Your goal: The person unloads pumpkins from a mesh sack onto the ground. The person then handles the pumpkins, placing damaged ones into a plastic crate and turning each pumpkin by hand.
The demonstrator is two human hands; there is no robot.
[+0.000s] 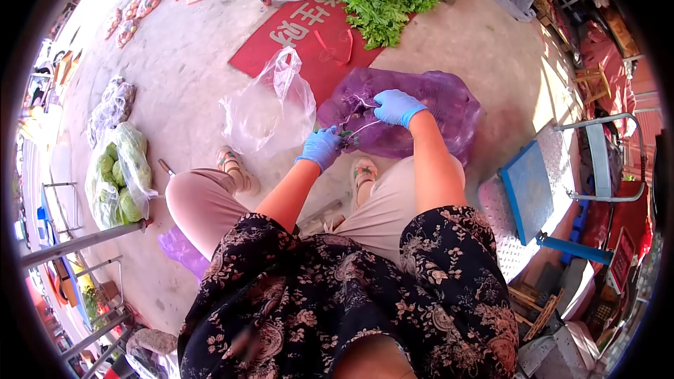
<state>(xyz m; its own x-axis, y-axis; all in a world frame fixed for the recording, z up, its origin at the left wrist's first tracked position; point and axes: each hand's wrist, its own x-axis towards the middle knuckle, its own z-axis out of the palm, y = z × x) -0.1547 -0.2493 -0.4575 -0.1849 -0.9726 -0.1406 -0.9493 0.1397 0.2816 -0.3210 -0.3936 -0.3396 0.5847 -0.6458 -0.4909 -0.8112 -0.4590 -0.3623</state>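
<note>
A full purple mesh sack (pixel 442 109) lies on the ground in front of me, its contents dark and hard to make out. White string (pixel 364 127) runs across its gathered left end, between my two blue-gloved hands. My right hand (pixel 399 108) is closed on the string above the sack. Fingers curled, my left hand (pixel 321 149) grips the sack's gathered end, where a small dark green piece pokes out beside the fingertips. Just left of the sack stands a clear plastic bag (pixel 270 109), puffed up with its handles upward, apart from both hands.
Bunches of leafy celery (pixel 390 3) lie beyond the sack on a red mat (pixel 260 52). At left is a bag of green cabbages (pixel 121 179). A blue-topped platform scale (pixel 526 189) stands at right. Bagged produce (pixel 137 7) lies at far left.
</note>
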